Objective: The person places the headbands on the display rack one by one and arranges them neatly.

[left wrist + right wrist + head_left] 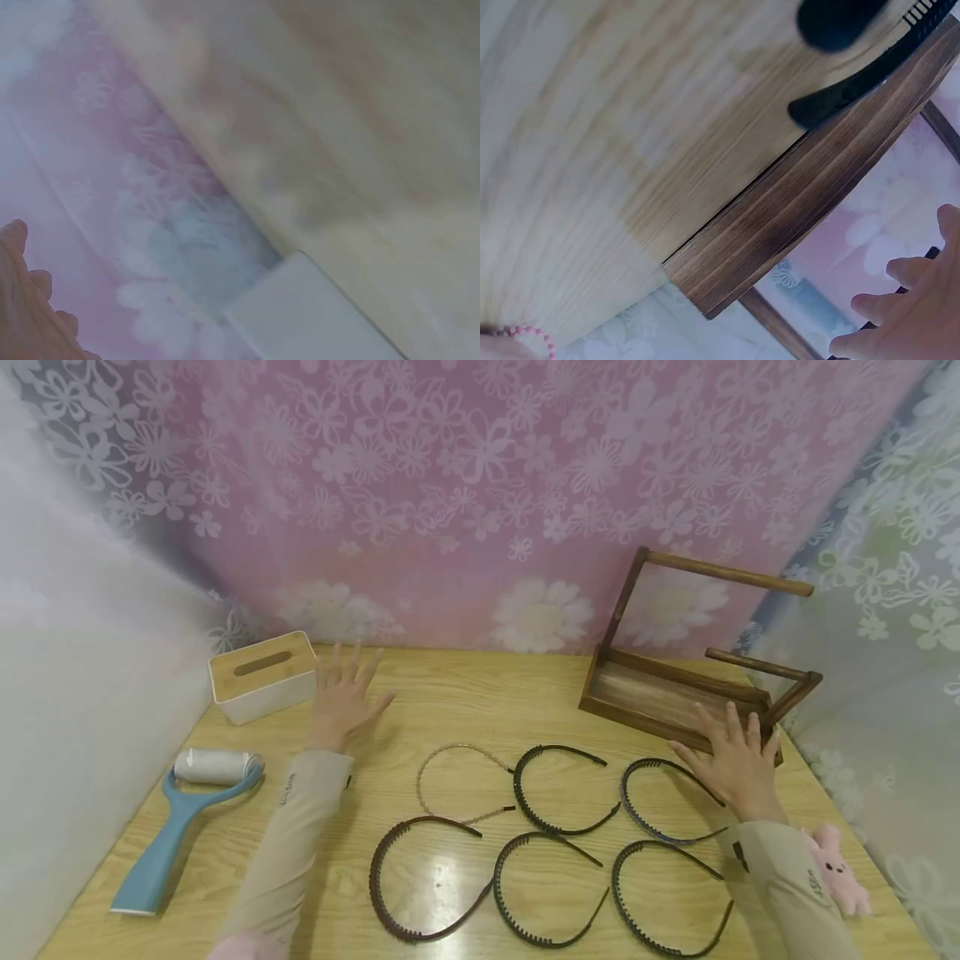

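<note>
My left hand (345, 697) is held with fingers spread beside a white tissue box (264, 693) with a wooden lid; it holds nothing. My right hand (738, 768), fingers also spread and holding nothing, is in front of a dark wooden rack (630, 713) with a handle bar. Between the hands, several headbands lie in two rows. The back row has a thin beige one (419, 777), a black one (517, 785) and a dark bluish one (626, 799) nearest my right hand. The front row has a brown one (374, 877) and two dark toothed ones (497, 885).
A blue-handled lint roller (168, 843) lies at the left. A pink plush toy (843, 881) sits beside my right sleeve. Floral curtains (480, 510) stand behind the wooden table (465, 693) and at its sides. Pink beads (536, 331) show in the right wrist view.
</note>
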`<state>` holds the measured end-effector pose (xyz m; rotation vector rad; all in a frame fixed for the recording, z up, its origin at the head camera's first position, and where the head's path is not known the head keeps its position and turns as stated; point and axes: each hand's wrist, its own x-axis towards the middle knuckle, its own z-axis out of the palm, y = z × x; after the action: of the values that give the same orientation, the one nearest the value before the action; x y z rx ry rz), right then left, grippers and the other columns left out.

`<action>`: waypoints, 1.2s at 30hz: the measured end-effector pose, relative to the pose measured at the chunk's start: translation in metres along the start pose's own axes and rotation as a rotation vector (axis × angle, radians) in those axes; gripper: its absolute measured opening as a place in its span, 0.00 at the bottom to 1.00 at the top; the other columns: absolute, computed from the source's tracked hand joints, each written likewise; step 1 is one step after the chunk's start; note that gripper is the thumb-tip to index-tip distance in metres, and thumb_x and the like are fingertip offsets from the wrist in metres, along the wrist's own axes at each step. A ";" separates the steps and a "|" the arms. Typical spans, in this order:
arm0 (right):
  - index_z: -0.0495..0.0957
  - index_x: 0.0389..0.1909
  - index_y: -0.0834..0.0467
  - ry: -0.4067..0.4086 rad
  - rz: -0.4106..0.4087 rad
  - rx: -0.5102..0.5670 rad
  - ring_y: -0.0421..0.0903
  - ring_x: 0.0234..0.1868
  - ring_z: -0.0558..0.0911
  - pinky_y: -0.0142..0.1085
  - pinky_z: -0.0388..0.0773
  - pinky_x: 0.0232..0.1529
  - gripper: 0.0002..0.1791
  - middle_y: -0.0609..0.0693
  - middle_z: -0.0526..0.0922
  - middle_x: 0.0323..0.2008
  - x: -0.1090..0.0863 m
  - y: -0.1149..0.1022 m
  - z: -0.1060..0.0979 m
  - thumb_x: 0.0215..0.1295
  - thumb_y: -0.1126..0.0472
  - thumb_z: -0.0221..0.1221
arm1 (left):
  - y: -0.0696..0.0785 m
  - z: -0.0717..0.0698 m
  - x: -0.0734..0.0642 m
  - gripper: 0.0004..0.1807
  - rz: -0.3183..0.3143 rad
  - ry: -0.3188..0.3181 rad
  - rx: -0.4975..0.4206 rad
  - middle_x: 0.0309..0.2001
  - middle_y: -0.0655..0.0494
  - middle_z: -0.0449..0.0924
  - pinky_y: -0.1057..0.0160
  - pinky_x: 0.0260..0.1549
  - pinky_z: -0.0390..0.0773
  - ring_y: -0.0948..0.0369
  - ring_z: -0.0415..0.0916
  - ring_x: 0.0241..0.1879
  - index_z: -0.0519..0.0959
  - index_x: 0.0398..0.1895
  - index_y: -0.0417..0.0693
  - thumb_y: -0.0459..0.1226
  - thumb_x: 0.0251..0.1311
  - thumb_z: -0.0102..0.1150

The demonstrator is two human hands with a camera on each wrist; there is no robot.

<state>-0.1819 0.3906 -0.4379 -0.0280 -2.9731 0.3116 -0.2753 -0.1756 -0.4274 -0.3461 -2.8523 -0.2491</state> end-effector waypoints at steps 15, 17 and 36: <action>0.36 0.79 0.51 0.020 0.144 0.073 0.88 0.65 0.42 0.83 0.36 0.60 0.46 0.80 0.38 0.71 0.000 0.034 -0.015 0.70 0.31 0.38 | 0.091 0.007 0.078 0.47 0.012 -0.141 -0.212 0.78 0.40 0.40 0.46 0.77 0.23 0.42 0.31 0.78 0.46 0.78 0.45 0.68 0.68 0.27; 0.35 0.78 0.55 0.007 0.184 0.106 0.89 0.64 0.42 0.83 0.37 0.59 0.46 0.82 0.37 0.70 -0.001 0.039 -0.016 0.72 0.31 0.35 | 0.109 0.012 0.087 0.46 0.028 -0.157 -0.237 0.77 0.39 0.44 0.45 0.78 0.27 0.43 0.35 0.78 0.50 0.77 0.41 0.66 0.69 0.27; 0.39 0.73 0.76 -0.045 0.469 0.350 0.80 0.68 0.49 0.71 0.49 0.69 0.44 0.83 0.47 0.68 0.003 0.043 -0.009 0.76 0.41 0.31 | 0.243 0.073 0.099 0.37 -0.049 -0.570 -1.055 0.73 0.42 0.58 0.47 0.72 0.66 0.46 0.60 0.71 0.35 0.79 0.49 0.38 0.75 0.41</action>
<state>-0.1836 0.4344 -0.4381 -0.6869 -2.8725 0.8903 -0.3228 0.0923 -0.4364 -0.5955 -2.9511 -1.9408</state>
